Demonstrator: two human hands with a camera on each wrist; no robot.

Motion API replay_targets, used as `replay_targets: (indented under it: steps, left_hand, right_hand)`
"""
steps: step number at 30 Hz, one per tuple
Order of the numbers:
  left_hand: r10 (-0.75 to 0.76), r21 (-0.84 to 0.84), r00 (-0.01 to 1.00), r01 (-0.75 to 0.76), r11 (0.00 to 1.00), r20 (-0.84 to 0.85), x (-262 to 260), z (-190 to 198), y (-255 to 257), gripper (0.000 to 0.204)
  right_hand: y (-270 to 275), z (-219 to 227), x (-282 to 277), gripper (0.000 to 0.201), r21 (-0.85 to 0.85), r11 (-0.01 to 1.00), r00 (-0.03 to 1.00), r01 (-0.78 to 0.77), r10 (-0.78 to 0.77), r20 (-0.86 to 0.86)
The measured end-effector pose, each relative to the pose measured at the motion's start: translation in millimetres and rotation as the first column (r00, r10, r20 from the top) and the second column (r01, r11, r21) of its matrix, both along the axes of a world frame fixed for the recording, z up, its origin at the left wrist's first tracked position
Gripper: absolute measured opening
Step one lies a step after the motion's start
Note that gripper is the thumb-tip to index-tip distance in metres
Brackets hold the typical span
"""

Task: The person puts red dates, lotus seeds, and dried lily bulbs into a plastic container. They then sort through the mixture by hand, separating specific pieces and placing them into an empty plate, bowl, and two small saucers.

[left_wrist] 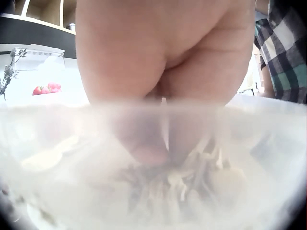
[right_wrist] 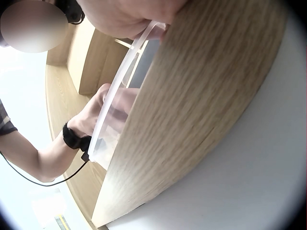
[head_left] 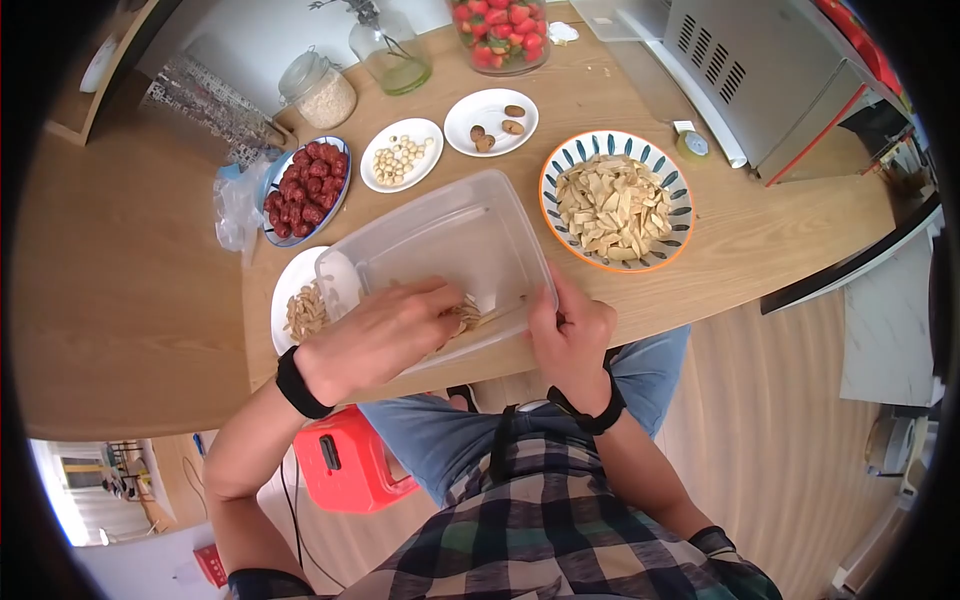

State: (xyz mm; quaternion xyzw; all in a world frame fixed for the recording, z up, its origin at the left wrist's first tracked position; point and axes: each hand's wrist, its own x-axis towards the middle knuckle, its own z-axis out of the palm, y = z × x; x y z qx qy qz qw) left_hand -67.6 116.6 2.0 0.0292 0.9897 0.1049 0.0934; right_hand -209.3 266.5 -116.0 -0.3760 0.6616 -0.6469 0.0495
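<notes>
A clear plastic box [head_left: 435, 225] stands tilted near the table's front edge. My left hand [head_left: 385, 330] reaches into it with curled fingers, holding some pale brown dried strips [head_left: 466, 314]. Through the box's cloudy wall in the left wrist view, the fingertips sit right at a small heap of these strips [left_wrist: 180, 184]. My right hand [head_left: 572, 332] grips the box at its near right corner, thumb on the rim. Left of the box, partly beneath it, a white plate [head_left: 288, 275] bears similar pale brown pieces [head_left: 306, 312].
Behind the box are a plate of red dates [head_left: 308, 188], a plate of cream seeds [head_left: 400, 158] and one of brown nuts [head_left: 512, 127]. A bowl of pale dried slices [head_left: 612, 208] is at right. Jars, a vase [head_left: 392, 55] and a grey appliance [head_left: 745, 80] stand farther back.
</notes>
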Motion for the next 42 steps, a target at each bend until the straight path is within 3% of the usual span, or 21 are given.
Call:
replay_targets:
  steps: [10, 13, 15, 16, 21, 25, 28, 30, 33, 36, 40, 42]
  left_hand:
    - [-0.038, -0.096, 0.998, 0.043, 0.994, 0.053, -1.2, 4.4, -3.0, 0.018]
    - [-0.045, -0.038, 0.999, 0.045, 0.998, 0.013, -2.6, 21.8, -9.6, 0.017]
    - [0.127, 0.145, 0.989, -0.137, 0.980, 0.075, -7.4, 47.1, -9.7, 0.016]
    - [0.125, 0.145, 0.989, -0.135, 0.980, 0.077, -8.3, 45.7, -12.7, 0.016]
    - [-0.007, 0.154, 0.999, 0.000, 0.988, 0.046, -8.3, 10.1, -20.5, 0.025]
    - [-0.039, 0.171, 0.999, 0.043, 0.984, -0.029, -13.5, 11.4, -22.3, 0.027]
    - [-0.020, 0.166, 0.994, 0.002, 0.986, 0.105, -20.6, 18.1, -26.2, 0.018]
    - [-0.133, 0.220, 0.991, 0.133, 0.967, -0.014, -26.1, 13.0, -25.2, 0.020]
    - [-0.226, 0.285, 0.972, 0.198, 0.938, 0.068, -38.4, 1.3, -17.8, 0.025]
    - [-0.187, 0.259, 0.971, 0.144, 0.955, 0.151, -41.8, -9.8, -13.7, 0.035]
    - [-0.214, 0.211, 0.972, 0.191, 0.959, 0.093, -40.5, -7.8, -9.3, 0.041]
    - [-0.262, 0.071, 0.961, 0.256, 0.964, 0.093, -38.9, -5.8, -4.3, 0.012]
  right_hand:
    - [-0.6, -2.2, -0.5, 0.032, -0.019, 1.000, 1.000, 0.004, -0.005, -0.010]
    - [-1.4, -2.4, -1.6, 0.033, -0.018, 1.000, 0.999, 0.023, -0.023, -0.024]
    - [-1.2, 1.2, -0.9, 0.033, -0.004, 1.000, 0.999, 0.024, -0.024, -0.026]
    - [-2.1, 1.1, -0.4, 0.033, -0.004, 1.000, 0.999, 0.026, -0.026, -0.023]
    - [0.4, 2.4, -1.0, 0.034, 0.007, 1.000, 1.000, 0.012, -0.012, -0.010]
    - [-0.8, 3.3, -2.0, 0.034, 0.024, 0.999, 0.998, 0.030, -0.029, -0.056]
    - [-0.4, 2.6, -2.3, 0.033, 0.025, 0.999, 0.996, 0.041, -0.038, -0.083]
    - [-0.7, 3.8, -1.7, 0.033, 0.020, 0.999, 0.995, 0.049, -0.047, -0.087]
    - [-0.1, 0.3, -2.7, 0.034, 0.022, 0.998, 0.994, 0.050, -0.048, -0.101]
    - [1.5, 4.4, -4.5, 0.034, 0.030, 0.999, 0.994, 0.028, -0.024, -0.109]
    - [1.8, 8.3, -4.5, 0.033, 0.042, 0.999, 0.998, -0.003, 0.005, -0.064]
    - [0.9, 7.9, -4.4, 0.032, 0.029, 0.999, 0.996, 0.017, -0.014, -0.084]
